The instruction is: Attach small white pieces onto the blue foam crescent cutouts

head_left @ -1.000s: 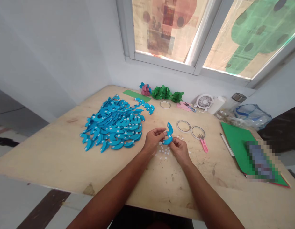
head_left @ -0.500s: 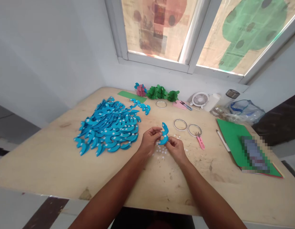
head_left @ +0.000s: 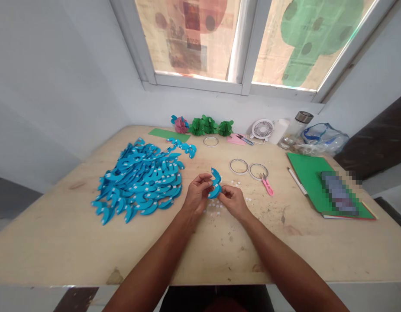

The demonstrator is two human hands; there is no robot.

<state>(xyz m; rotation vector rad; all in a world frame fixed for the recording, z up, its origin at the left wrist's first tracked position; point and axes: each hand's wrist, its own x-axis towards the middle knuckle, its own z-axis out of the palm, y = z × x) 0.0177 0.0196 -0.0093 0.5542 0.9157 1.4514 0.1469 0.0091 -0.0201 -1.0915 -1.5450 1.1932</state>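
Note:
Both hands meet over the middle of the wooden table [head_left: 57, 242]. My left hand [head_left: 196, 194] and my right hand [head_left: 232, 200] pinch the same curved blue paper piece [head_left: 216, 182] from either side, holding it upright just above the tabletop. Small white paper scraps [head_left: 216, 207] lie scattered under and around the hands. A large pile of similar blue curved pieces [head_left: 138, 180] with white squares on them lies to the left of my left hand.
Two tape rings [head_left: 238, 166] and pink snips [head_left: 267, 185] lie beyond my right hand. A green sheet stack [head_left: 309, 173], a pen [head_left: 296, 180], a small fan [head_left: 262, 128], a bottle [head_left: 294, 128], a plastic bag [head_left: 322, 139] and green paper decorations [head_left: 208, 126] sit at the right and back.
The view has shifted, so everything sits a little lower and to the left in the picture. Both hands keep hold of the blue piece with barely any change in grip.

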